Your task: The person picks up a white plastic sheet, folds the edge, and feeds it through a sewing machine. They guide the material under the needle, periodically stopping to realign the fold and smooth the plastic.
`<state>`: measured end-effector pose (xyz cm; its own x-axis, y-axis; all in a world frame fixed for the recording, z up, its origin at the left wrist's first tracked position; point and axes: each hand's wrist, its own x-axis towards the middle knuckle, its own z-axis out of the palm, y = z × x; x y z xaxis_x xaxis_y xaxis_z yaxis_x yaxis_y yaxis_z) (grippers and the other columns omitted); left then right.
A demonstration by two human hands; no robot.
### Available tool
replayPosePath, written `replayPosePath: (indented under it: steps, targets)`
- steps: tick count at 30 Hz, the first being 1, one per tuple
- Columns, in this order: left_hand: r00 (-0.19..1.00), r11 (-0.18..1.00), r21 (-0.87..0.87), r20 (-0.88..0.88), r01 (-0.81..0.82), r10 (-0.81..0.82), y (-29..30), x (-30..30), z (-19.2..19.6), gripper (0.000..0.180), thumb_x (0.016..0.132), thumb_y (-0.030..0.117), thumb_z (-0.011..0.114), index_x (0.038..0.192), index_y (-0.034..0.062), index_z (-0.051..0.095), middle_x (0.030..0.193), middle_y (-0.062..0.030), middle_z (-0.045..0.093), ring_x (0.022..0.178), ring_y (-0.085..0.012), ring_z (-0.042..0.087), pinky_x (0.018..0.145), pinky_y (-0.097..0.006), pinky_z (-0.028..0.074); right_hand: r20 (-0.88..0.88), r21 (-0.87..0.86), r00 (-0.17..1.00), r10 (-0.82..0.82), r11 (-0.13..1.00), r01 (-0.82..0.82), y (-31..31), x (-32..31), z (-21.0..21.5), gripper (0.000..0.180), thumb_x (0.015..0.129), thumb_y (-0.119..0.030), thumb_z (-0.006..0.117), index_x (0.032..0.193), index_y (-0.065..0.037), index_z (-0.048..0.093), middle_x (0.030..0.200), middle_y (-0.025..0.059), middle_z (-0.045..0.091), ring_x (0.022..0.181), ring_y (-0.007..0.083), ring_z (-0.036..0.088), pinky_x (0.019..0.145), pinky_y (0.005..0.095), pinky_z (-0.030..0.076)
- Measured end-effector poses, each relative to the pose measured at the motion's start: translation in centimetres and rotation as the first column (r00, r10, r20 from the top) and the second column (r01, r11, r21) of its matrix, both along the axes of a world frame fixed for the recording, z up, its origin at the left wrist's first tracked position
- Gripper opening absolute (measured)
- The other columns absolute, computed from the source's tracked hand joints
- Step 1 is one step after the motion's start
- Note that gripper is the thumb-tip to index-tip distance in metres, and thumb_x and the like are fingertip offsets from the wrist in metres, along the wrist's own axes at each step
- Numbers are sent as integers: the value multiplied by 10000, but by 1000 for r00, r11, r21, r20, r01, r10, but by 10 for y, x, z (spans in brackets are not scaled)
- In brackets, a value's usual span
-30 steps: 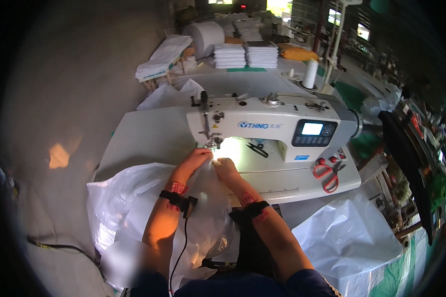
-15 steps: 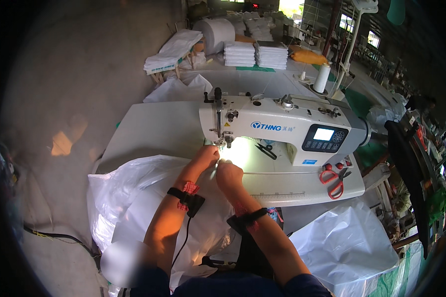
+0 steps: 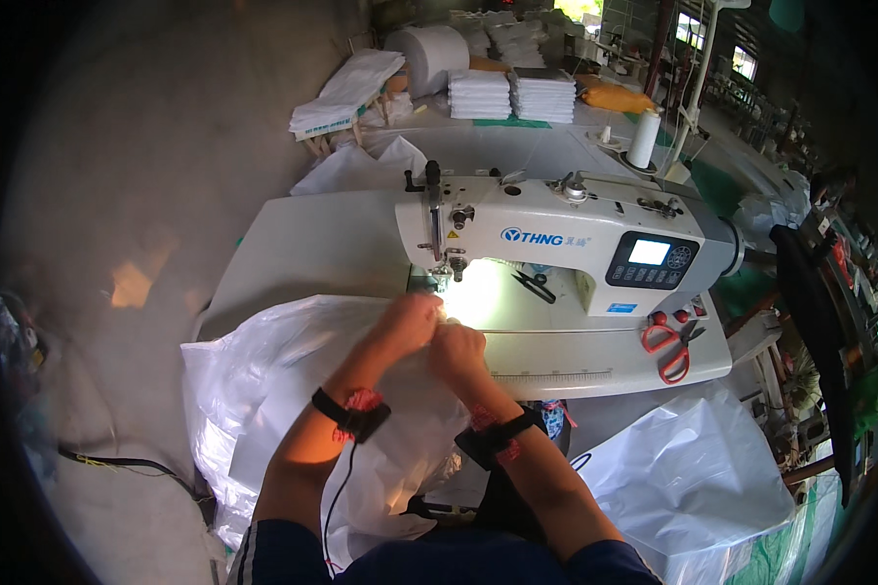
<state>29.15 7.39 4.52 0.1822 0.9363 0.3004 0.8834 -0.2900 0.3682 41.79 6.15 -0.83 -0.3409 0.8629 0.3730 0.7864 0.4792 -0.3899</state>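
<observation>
White plastic-like sheeting (image 3: 263, 341) is seen pinched at one end by the left hand (image 3: 410, 322) and the right hand (image 3: 456, 349), which are set close together. Its surface is noted as glossy, loose and creased. It is spread left of the left hand and draped downward below both hands. A white sewing machine (image 3: 546, 234) is found upright just beyond the hands, its needle area brightly lit, its arm extended rightward past the right hand.

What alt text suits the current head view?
A left hand and a right hand, close together, pinch shiny white sheeting at a lit, white metal sewing machine. Red-handled metal scissors lie near its right end.
</observation>
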Motion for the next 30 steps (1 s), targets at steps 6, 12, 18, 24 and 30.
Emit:
replayPosePath:
  steps: [6,12,18,24,30]
  targets:
    - [970,963,210,133,172,-202,3,-20,-51,295,784,-1,475,1047,37,602,1021,-123,611,960,-314,564,868,-375,452,-20,35,1000,2,999,-1,-4,-6,4,119,772,-124,508,763,-43,596,704,134,611,615,317,623,547,427,485]
    - [996,973,226,65,45,-61,0,-14,-54,322,730,35,548,1048,57,594,1147,-79,555,1049,-300,505,905,-356,426,-41,-26,998,-53,998,52,-4,-4,9,128,758,-122,516,733,-44,614,708,145,624,620,317,632,550,423,492]
    - [989,976,165,-44,145,-140,1,-10,-45,285,762,121,553,1038,61,591,1112,-77,565,1001,-300,511,883,-382,419,5,-58,998,-57,997,57,-11,-5,9,126,747,-121,523,732,-51,627,715,142,635,635,304,641,549,407,495]
    - [985,969,195,-111,154,-134,2,-11,-47,270,750,149,580,1007,74,612,1112,-69,565,978,-307,510,861,-388,422,12,-50,1000,-12,999,12,-11,-7,11,114,722,-130,538,723,-58,626,711,136,631,635,302,637,537,395,489]
    - [997,972,224,-15,75,-73,13,-18,-52,268,742,152,590,1002,94,625,1116,-81,560,968,-316,513,844,-394,432,-20,54,1000,-20,998,21,-5,-15,7,108,721,-118,531,712,-60,623,710,125,633,641,288,642,536,389,490]
